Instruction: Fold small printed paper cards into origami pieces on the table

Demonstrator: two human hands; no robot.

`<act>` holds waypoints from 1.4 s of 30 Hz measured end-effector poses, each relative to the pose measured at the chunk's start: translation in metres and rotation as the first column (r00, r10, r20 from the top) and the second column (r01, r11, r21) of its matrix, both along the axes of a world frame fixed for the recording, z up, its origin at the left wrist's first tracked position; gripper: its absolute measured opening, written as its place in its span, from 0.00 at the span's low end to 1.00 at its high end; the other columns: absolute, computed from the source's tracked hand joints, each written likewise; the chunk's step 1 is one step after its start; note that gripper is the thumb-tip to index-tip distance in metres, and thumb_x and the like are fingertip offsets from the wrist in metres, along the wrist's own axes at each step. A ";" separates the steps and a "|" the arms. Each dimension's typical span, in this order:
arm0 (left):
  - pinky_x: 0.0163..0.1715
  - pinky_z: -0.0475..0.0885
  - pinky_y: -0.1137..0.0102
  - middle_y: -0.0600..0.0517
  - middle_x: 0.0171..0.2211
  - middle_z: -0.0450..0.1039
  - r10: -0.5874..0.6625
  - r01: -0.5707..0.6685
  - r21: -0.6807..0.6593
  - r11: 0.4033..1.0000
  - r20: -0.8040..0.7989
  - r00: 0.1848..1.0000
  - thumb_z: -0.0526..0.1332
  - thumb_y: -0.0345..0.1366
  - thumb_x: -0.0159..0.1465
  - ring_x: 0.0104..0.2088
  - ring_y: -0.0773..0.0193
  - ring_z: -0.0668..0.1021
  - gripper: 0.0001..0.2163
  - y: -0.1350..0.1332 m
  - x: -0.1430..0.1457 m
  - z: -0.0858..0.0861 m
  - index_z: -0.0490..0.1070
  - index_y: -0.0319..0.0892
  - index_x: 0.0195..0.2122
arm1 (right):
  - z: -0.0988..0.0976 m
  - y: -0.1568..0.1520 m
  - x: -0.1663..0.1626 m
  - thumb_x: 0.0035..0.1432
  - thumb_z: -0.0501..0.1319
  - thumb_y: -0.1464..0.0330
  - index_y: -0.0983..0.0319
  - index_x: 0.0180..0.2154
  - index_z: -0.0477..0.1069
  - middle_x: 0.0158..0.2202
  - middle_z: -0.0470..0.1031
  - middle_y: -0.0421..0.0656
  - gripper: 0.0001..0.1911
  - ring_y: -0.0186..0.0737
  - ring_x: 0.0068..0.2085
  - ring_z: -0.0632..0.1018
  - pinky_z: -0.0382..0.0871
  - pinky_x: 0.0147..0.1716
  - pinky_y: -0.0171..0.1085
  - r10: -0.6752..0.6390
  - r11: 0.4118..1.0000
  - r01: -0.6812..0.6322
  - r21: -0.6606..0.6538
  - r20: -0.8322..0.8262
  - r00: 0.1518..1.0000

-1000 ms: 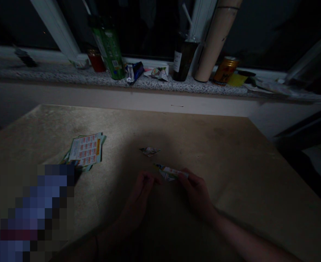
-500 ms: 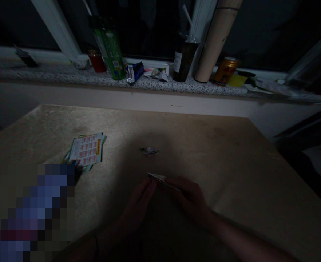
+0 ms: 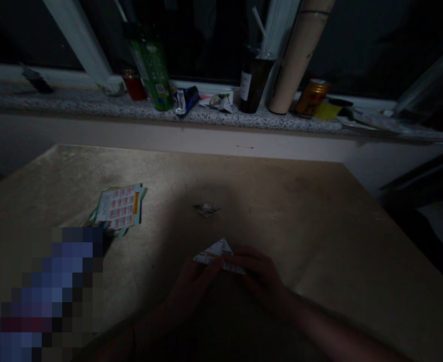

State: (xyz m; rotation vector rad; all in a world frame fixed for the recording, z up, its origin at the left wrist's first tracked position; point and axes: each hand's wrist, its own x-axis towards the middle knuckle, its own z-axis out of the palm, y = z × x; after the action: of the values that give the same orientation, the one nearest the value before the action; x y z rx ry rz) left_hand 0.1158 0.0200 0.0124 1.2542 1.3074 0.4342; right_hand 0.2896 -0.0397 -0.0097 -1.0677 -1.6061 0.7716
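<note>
A folded piece of printed paper (image 3: 216, 249), triangular with its tip pointing away from me, is held between both hands just above the table. My left hand (image 3: 197, 276) is closed on its left side, the thumb pressed on the front face. My right hand (image 3: 261, 271) grips the right side, its fingers near the paper's middle. Beyond the hands, a small folded paper diamond (image 3: 206, 209) lies on the table. To the left is a stack of printed cards (image 3: 119, 207), slightly fanned. Deep shadow covers the lower parts of both hands.
A pixelated bluish patch (image 3: 51, 286) covers the lower left. Along the stone windowsill (image 3: 206, 118) stand a green tumbler (image 3: 151, 70), a red jar (image 3: 134, 85), a blue wrapper (image 3: 187, 99), a dark cup with straw (image 3: 254, 83), a cardboard tube (image 3: 299, 55) and an orange can (image 3: 312, 99).
The folded paper has turned from nearly edge-on to showing its broad printed face. My left thumb has moved right across it. The diamond and the card stack have stayed put.
</note>
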 end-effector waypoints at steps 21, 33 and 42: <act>0.34 0.74 0.66 0.48 0.34 0.79 -0.009 0.006 0.034 0.999 0.098 0.995 0.63 0.48 0.53 0.36 0.52 0.79 0.16 0.006 0.003 0.006 0.76 0.42 0.35 | 0.001 0.004 -0.001 0.56 0.59 0.58 0.64 0.24 0.73 0.20 0.67 0.38 0.17 0.31 0.23 0.66 0.57 0.21 0.31 -0.206 0.871 0.156 -0.465 -0.059 0.977; 0.36 0.72 0.70 0.49 0.34 0.78 -0.139 0.125 -0.142 0.982 -0.092 0.986 0.59 0.54 0.54 0.39 0.54 0.78 0.19 -0.002 -0.001 0.010 0.76 0.43 0.30 | 0.006 0.004 -0.004 0.60 0.57 0.62 0.63 0.26 0.73 0.22 0.70 0.38 0.15 0.31 0.25 0.69 0.61 0.24 0.30 -0.059 0.937 0.050 -0.345 -0.014 0.998; 0.40 0.70 0.69 0.50 0.33 0.78 -0.109 0.107 -0.158 0.982 -0.010 0.994 0.59 0.53 0.55 0.39 0.54 0.77 0.18 -0.002 -0.003 0.008 0.75 0.43 0.29 | 0.009 0.002 -0.006 0.62 0.54 0.61 0.62 0.29 0.71 0.24 0.69 0.39 0.15 0.34 0.26 0.69 0.62 0.26 0.33 -0.064 0.949 0.088 -0.302 0.087 0.994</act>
State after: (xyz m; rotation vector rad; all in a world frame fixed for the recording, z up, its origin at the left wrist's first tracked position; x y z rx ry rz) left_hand 0.1131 0.0181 0.0203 1.1917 1.2571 0.2377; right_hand 0.2840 -0.0382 -0.0007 -1.3871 -1.5304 0.9583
